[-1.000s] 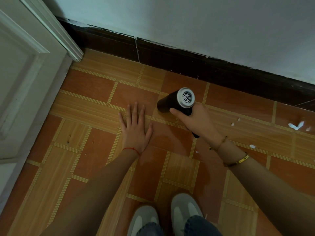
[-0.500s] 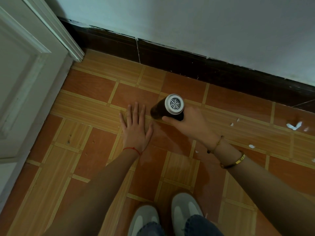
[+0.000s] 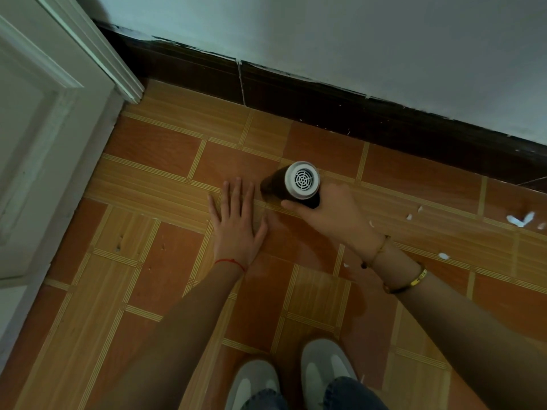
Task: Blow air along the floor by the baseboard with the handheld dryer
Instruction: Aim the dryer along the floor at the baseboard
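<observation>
My right hand [image 3: 334, 214] grips the handle of a black handheld dryer [image 3: 291, 184]. Its round grey rear grille faces the camera and its barrel points down and left at the tiled floor [image 3: 165, 149]. The handle is hidden inside my fist. My left hand [image 3: 236, 229] lies flat on the tiles with straight, spread fingers, just left of the dryer's nozzle. The dark baseboard [image 3: 325, 99] runs along the white wall, a little beyond the dryer.
A white door [image 3: 44, 137] and its frame stand at the left. White scraps [image 3: 519, 218] lie scattered on the tiles at the right. A wet-looking patch [image 3: 310, 250] darkens the floor under my right wrist. My grey shoes [image 3: 296, 377] are at the bottom.
My right hand has carried the dryer leftward along the floor, closer to my left hand. The left hand has stayed flat in place.
</observation>
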